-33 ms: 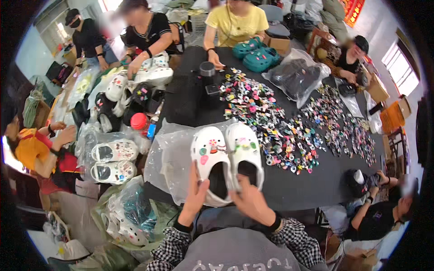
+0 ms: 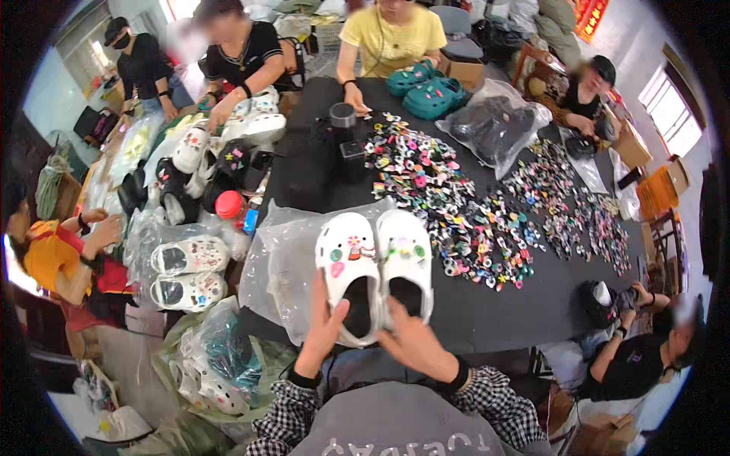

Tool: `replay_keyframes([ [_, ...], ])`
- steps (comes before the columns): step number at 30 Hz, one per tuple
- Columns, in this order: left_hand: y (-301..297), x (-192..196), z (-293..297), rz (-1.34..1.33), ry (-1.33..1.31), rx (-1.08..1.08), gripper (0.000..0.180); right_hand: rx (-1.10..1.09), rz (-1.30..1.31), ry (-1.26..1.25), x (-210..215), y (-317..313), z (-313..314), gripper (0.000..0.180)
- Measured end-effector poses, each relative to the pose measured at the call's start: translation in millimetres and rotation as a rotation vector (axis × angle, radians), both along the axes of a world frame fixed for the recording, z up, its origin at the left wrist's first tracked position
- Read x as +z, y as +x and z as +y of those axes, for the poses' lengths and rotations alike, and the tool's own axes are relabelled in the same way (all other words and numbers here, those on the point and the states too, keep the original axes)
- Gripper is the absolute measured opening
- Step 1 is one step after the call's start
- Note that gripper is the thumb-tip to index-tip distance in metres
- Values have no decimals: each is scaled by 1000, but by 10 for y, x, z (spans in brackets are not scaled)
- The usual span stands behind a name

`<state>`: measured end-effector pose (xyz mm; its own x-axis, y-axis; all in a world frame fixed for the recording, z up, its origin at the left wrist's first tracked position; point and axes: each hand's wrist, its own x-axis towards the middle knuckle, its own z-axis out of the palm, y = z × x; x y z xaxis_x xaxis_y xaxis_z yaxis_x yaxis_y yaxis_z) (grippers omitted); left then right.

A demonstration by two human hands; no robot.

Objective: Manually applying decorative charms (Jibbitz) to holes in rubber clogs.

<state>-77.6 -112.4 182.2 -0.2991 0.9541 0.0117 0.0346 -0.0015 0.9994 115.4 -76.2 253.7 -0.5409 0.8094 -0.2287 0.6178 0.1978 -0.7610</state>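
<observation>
A pair of white clogs (image 2: pixel 346 232) decorated with small colourful charms lies side by side, toes pointing away from me, at the near edge of the black-covered table. My left hand (image 2: pixel 322 334) grips the outer side of the left clog near its heel, thumb toward the opening. At the heel of the right clog (image 2: pixel 411 228) is my right hand (image 2: pixel 418 346), its forefinger at the inner edge of the opening and its thumb by the gap between the heels. A clear plastic bag (image 2: pixel 277 266) lies flat beside and partly beneath the left clog.
Heaps of loose charms (image 2: pixel 487 243) spread to the right. Teal clogs (image 2: pixel 433 99) and a bagged dark bundle (image 2: pixel 498 125) sit farther back. Bagged white clogs (image 2: pixel 190 292) and a red-lidded jar (image 2: pixel 230 204) stand left. Several people work around the table.
My right hand has shifted slightly left, its forefinger drawn from the right clog's opening toward the inner heel edge. The whole view has moved a little; my left hand keeps its grip.
</observation>
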Motion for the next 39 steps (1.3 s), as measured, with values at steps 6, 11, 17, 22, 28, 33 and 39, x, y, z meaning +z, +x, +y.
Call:
replay_keyframes([
  [6, -261, -425, -39, 395, -186, -39, 67, 405, 87, 113, -324, 126, -62, 51],
  [11, -285, -453, -135, 442, -203, -38, 64, 109, 192, -14, -248, 292, 226, 34],
  [17, -154, -184, -166, 512, -175, 38, 57, -133, 126, 162, -442, 477, 465, 38],
  [22, 33, 245, -185, 564, -68, 80, 42, -54, 70, 146, -492, 444, 401, 46],
  [28, 106, -164, -116, 159, -178, -92, 47, 21, -63, 215, -479, 388, 346, 54],
  [33, 157, -223, 186, -538, -194, -26, 43, 31, -87, 251, -465, 406, 297, 59],
  [39, 90, -491, 323, -832, -158, 45, 28, 15, -101, 251, -532, 416, 265, 64],
])
